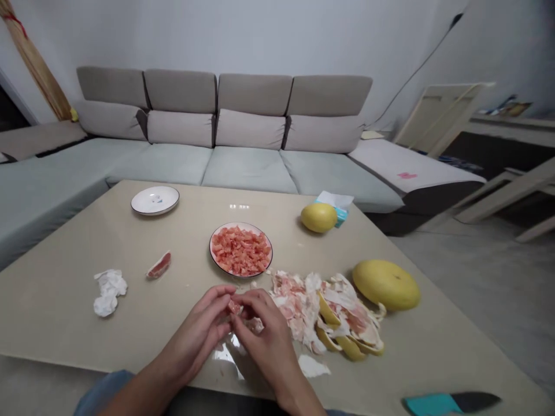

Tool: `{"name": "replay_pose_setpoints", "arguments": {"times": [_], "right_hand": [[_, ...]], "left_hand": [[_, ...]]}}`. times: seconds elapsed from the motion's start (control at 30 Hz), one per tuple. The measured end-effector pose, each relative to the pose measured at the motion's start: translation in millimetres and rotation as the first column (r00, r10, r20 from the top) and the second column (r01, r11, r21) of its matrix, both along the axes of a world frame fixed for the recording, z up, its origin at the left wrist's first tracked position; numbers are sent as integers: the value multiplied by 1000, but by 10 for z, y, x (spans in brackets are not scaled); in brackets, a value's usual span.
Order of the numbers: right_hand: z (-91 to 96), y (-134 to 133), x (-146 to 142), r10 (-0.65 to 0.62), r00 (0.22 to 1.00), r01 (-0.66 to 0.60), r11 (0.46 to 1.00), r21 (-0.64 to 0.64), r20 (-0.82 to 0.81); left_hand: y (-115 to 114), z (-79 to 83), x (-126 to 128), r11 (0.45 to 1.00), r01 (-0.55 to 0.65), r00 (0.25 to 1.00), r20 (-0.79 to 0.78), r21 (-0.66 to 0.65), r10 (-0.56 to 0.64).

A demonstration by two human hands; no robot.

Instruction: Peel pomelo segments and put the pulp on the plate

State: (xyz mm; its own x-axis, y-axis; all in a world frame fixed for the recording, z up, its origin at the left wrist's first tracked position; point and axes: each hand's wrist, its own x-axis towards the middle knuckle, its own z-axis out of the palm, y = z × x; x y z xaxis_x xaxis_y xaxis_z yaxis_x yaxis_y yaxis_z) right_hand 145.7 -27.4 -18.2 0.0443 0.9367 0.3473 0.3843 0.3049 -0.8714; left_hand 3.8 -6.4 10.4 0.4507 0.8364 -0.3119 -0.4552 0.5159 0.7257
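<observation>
Between my two hands, over the near side of the table, is a small piece of pink pomelo flesh [235, 307]. My left hand [200, 332] grips it with thumb and fingers from the left. The fingertips of my right hand [265, 335] pinch it from the right. Just beyond them stands a dark-rimmed plate [211, 252] heaped with pink pomelo pieces [241, 249]. A pomelo segment [159, 265], partly covered in white skin, lies to the left. On the right, a pile of membranes [299, 309] and yellow peel [349, 348] reaches close to my right hand.
A white plate [155, 200] sits at the far left, with crumpled tissue [108, 292] nearer. Two yellow pomelos, one larger [385, 284] and one smaller [318, 218], rest on the right by a tissue pack [340, 211]. A knife [451, 403] with a teal handle lies at the near right edge.
</observation>
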Motion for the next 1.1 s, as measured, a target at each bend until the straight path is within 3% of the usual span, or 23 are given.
{"name": "replay_pose_setpoints", "arguments": {"times": [0.27,0.53,0.73,0.87,0.97,1.1], "right_hand": [[21,-93,102,-9,1000,10,999,34,-7],[72,-87,165,27,998,-22,997,73,-61],[84,-94,184,-6,999,11,991,130,-40],[68,-95,182,-20,1000,18,988,154,10],[85,-83,183,-35,999,38,995,92,-39],[131,-87,218,-56,979,34,993,-114,-196]], "left_hand": [[23,8,21,995,93,989,-123,48,-86],[52,-69,61,989,6,968,-249,149,31],[56,-91,16,972,48,940,-339,229,33],[41,-76,17,939,47,904,-415,340,105],[39,-56,24,936,48,894,-433,347,115],[36,-48,16,966,58,926,-374,253,43]]}}
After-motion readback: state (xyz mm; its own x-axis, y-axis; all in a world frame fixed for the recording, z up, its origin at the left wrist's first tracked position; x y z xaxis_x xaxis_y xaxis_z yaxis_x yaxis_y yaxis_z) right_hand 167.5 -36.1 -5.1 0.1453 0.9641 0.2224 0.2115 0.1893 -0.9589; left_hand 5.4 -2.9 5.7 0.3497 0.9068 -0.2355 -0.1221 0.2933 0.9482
